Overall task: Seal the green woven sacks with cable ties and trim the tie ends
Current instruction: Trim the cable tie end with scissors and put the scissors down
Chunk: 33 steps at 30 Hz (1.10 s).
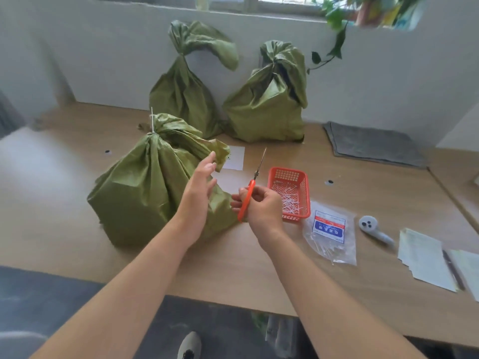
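Note:
A green woven sack (145, 187) stands near me on the wooden table, its neck bunched and cinched by a white cable tie (152, 123) whose long end sticks straight up. My left hand (199, 187) hovers open against the sack's right side, fingers apart. My right hand (261, 206) grips orange-handled scissors (252, 185), blades together and pointing up and away, to the right of the sack. Two more green sacks (181, 94) (269, 104) stand tied at the back against the wall.
An orange plastic basket (302, 177) holding several white tie offcuts sits right of my right hand. A clear bag of cable ties (329, 231), a white handheld device (373, 229), papers with a pen (430, 257) and a grey cloth (373, 143) lie farther right.

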{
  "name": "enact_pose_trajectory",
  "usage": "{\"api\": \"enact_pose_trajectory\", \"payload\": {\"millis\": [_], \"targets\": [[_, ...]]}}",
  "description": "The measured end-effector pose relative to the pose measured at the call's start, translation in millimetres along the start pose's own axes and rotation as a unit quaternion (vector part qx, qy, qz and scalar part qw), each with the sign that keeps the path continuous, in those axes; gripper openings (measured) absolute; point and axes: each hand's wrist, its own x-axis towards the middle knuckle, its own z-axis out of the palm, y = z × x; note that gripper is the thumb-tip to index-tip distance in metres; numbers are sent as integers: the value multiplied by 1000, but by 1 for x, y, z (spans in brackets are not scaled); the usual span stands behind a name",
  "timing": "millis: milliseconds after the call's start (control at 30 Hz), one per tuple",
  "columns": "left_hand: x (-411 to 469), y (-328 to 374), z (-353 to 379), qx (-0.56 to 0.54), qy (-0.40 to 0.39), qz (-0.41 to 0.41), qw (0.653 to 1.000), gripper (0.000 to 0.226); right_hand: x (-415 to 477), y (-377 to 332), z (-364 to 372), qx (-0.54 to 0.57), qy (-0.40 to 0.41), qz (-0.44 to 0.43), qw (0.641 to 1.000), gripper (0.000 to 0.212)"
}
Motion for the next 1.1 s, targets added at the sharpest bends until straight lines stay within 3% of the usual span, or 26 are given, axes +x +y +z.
{"api": "enact_pose_trajectory", "payload": {"millis": [133, 267, 467, 700, 833, 967, 1100], "targets": [[1, 21, -23, 10, 13, 27, 999, 53, -4, -10, 27, -7, -8, -26, 1000, 14], [15, 38, -52, 23, 26, 42, 999, 66, -1, -18, 56, -54, -30, -64, 996, 15], [59, 50, -103, 26, 47, 47, 997, 69, 23, -27, 114, -34, -70, -65, 995, 11], [131, 55, -160, 29, 33, 22, 999, 73, 76, -9, 179, -84, -37, -76, 993, 11], [179, 53, -190, 32, 41, 14, 999, 59, 105, 2, 205, -136, -9, -71, 988, 15], [216, 51, -203, 151, 66, 69, 984, 37, 123, 12, 212, -174, 10, -76, 982, 21], [248, 49, -207, 318, 35, 147, 936, 30, 140, 20, 203, -236, -3, -61, 970, 29]]}}
